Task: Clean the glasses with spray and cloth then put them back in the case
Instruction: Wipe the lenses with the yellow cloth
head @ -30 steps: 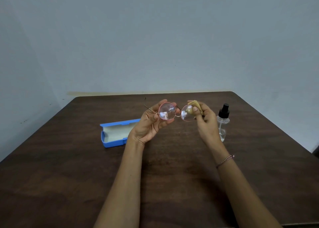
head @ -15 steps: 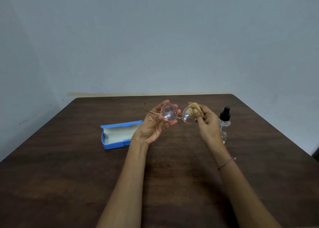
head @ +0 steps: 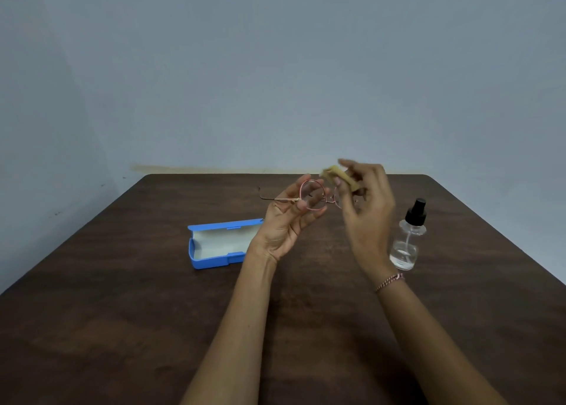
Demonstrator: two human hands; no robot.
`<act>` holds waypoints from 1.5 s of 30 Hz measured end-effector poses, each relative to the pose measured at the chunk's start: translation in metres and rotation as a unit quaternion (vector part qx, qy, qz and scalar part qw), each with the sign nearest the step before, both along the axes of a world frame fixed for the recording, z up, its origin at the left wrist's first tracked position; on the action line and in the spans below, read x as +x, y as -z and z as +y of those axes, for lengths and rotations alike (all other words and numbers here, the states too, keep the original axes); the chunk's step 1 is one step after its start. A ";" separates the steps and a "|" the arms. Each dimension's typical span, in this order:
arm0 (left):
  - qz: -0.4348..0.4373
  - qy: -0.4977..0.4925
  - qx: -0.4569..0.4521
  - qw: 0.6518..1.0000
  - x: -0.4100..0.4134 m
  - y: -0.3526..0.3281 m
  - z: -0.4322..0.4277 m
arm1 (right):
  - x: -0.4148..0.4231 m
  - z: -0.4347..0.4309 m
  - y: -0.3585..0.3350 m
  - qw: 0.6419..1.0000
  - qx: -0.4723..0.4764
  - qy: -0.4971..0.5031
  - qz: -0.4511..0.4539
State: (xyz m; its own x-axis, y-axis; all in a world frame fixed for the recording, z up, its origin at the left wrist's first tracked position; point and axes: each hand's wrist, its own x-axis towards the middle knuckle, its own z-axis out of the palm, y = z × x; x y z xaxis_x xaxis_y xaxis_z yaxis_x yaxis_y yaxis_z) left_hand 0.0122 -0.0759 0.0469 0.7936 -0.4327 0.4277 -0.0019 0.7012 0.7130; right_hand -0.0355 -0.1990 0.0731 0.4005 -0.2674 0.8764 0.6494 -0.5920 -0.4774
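Note:
My left hand (head: 286,221) pinches the round pink-rimmed glasses (head: 312,195) at the left lens rim, holding them above the table with one temple sticking out to the left. Just to their right, my right hand (head: 367,202) pinches a small tan cloth (head: 338,175), which is lifted above the right lens; the hand is blurred and hides most of that lens. A blue case (head: 219,244) lies open on the table left of my left wrist, its pale inside empty. At the right stands a clear spray bottle (head: 405,240) with a black cap.
Everything rests on a dark brown wooden table (head: 122,328) whose far edge meets a plain blue-grey wall. A thin bracelet circles my right wrist.
My right hand has lifted the cloth up off the right lens. Both hands and the glasses have risen a little.

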 end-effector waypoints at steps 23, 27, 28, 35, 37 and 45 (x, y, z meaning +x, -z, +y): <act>-0.007 -0.020 0.037 0.999 0.003 0.003 0.004 | -0.002 0.010 0.020 0.985 -0.168 -0.020 -0.023; -0.022 -0.021 0.023 0.999 0.004 0.002 0.008 | -0.003 0.005 0.017 0.981 -0.189 -0.020 -0.026; -0.021 -0.016 0.021 0.999 0.005 0.003 0.008 | -0.003 0.003 0.016 0.981 -0.192 -0.005 -0.028; -0.005 -0.002 0.036 0.999 0.005 0.005 0.007 | -0.004 0.008 0.018 0.979 -0.199 -0.020 -0.025; -0.007 -0.008 0.035 0.999 0.005 0.005 0.008 | -0.004 0.006 0.016 0.978 -0.206 -0.038 -0.020; -0.012 0.004 0.063 0.998 0.005 0.007 0.008 | -0.004 0.003 0.016 0.978 -0.209 0.005 -0.025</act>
State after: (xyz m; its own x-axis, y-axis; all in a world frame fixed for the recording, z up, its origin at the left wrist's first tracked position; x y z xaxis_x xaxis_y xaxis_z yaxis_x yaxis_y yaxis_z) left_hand 0.0172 -0.0683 0.0398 0.7799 -0.4910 0.3882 -0.0150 0.6053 0.7958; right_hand -0.0397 -0.1956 0.0567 0.3542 0.1147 0.9281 0.6593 -0.7345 -0.1609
